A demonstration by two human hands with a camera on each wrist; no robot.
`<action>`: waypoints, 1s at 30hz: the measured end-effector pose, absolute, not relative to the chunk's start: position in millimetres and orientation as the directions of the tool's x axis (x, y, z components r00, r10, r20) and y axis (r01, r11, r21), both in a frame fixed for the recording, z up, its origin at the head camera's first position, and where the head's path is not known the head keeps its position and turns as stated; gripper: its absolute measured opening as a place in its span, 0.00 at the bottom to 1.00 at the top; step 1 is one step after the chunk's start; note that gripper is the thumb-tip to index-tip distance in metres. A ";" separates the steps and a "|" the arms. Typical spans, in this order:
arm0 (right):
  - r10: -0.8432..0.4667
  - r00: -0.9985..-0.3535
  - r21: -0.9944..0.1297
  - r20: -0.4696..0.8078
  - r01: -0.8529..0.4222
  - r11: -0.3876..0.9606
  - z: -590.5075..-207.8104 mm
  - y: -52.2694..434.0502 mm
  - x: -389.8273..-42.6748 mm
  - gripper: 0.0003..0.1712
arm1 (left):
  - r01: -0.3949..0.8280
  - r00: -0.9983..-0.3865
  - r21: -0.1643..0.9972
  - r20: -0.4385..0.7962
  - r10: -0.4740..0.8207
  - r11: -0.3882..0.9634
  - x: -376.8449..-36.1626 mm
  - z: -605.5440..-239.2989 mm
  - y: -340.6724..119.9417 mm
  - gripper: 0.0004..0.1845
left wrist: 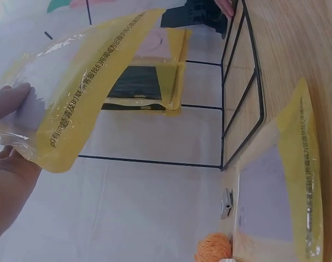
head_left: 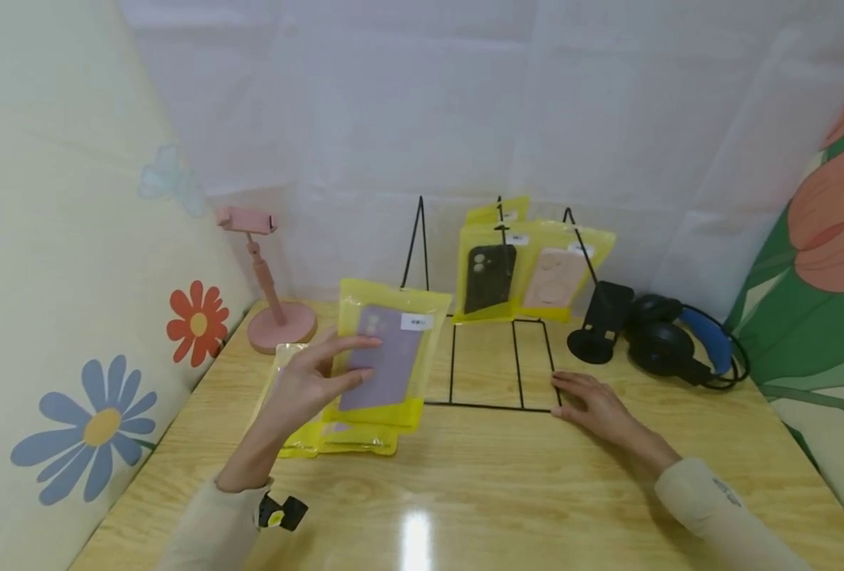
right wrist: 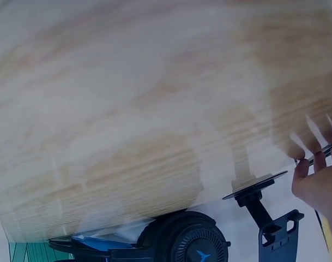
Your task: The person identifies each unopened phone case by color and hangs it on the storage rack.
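Left hand (head_left: 308, 381) gripped purple-case pouch (head_left: 386, 357) above near-left counter (head_left: 508, 484), over spare pouches (head_left: 343, 436). Right hand (head_left: 593, 404) rested flat, fingers relaxed, steadying wire rack (head_left: 496, 365). Best kept upright, hang-hole aligned with left prong.
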State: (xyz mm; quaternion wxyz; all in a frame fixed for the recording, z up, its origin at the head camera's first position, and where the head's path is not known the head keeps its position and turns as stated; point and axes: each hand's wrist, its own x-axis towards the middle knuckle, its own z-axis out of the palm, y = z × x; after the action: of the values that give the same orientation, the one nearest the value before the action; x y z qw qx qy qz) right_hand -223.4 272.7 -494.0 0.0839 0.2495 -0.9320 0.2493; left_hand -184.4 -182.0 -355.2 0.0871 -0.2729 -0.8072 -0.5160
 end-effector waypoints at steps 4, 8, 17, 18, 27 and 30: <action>-0.422 -0.867 -0.432 0.264 -0.497 0.752 -492.9 272.9 -224.3 0.33 | 0.525 -0.829 0.812 0.419 0.371 0.255 -189.4 -357.0 -180.5 0.19; -0.426 -0.867 -0.433 0.259 -0.499 0.751 -492.9 273.0 -224.8 0.33 | 0.510 -0.836 0.824 0.409 0.366 0.246 -192.3 -359.6 -180.3 0.19; -0.422 -0.867 -0.430 0.265 -0.498 0.753 -494.5 274.1 -223.8 0.33 | 0.428 -0.883 0.850 0.321 0.342 0.308 -196.8 -361.8 -179.9 0.20; -0.422 -0.866 -0.430 0.268 -0.499 0.752 -494.6 274.3 -223.8 0.33 | 0.422 -0.886 0.850 0.313 0.343 0.314 -198.3 -361.7 -179.3 0.20; -0.422 -0.868 -0.433 0.262 -0.497 0.752 -494.7 274.9 -224.6 0.33 | 0.376 -0.909 0.872 0.281 0.308 0.314 -220.0 -367.3 -174.9 0.20; -0.424 -0.867 -0.441 0.262 -0.498 0.746 -495.7 274.4 -224.5 0.33 | 0.409 -0.899 0.855 0.316 0.304 0.318 -232.0 -369.3 -172.2 0.19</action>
State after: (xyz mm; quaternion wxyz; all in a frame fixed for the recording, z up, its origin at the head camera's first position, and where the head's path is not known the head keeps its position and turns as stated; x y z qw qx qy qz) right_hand -224.5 274.4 -495.7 0.0727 0.2473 -0.9316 0.2562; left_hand -232.0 -172.2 -369.3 0.0482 -0.2199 -0.8104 -0.5409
